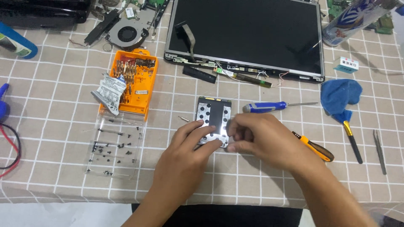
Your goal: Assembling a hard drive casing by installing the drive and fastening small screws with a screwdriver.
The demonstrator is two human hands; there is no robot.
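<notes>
A flat rectangular drive in a silver metal bracket (213, 113) lies on the checked tablecloth in front of me. My left hand (187, 153) rests its fingers on the drive's near left edge and presses it down. My right hand (259, 136) pinches the drive's near right corner with thumb and fingers. A blue-handled screwdriver (265, 107) lies just behind my right hand. A small loose screw bit (183, 119) lies left of the drive.
A detached laptop screen panel (248, 35) with loose cables lies at the back. An orange bit case (134, 82) with a clear lid (113, 145) holding several screws is at left. An orange screwdriver (315, 147), tweezers (379, 151), blue cloth (340, 96), fan (126, 33) and can (353, 19) surround.
</notes>
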